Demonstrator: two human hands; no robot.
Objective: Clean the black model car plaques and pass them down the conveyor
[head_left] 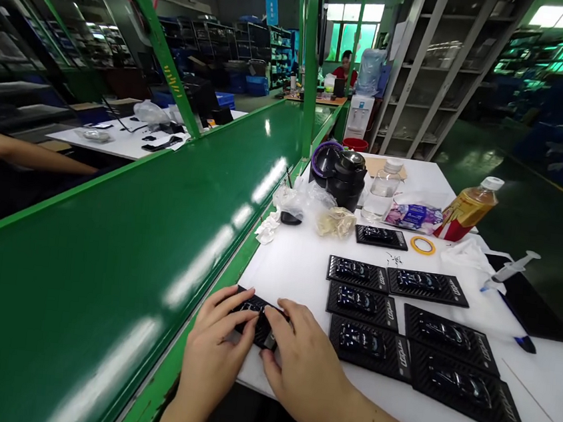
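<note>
A small dark model car on a black, carbon-patterned base (pixel 262 333) lies at the left edge of the white table, partly covered by my fingers. My left hand (pixel 217 342) grips it from the left, its thumb and fingertips bent in over the car. From the right, my right hand (pixel 309 358) holds the same base, with the thumb at its near edge and the index fingertip on the car. Whether a tiny part sits between the fingertips cannot be made out. To the right, several matching model cars on bases (pixel 363 340) are laid out in rows.
A green conveyor belt (pixel 154 278) runs along the left. Behind the cars are yellow tape (pixel 423 245), a clear bottle (pixel 383 191), a drink bottle (pixel 470 207) and crumpled plastic bags (pixel 335 222). A syringe (pixel 514 268) lies at right. A person's arm (pixel 26 150) shows across the belt.
</note>
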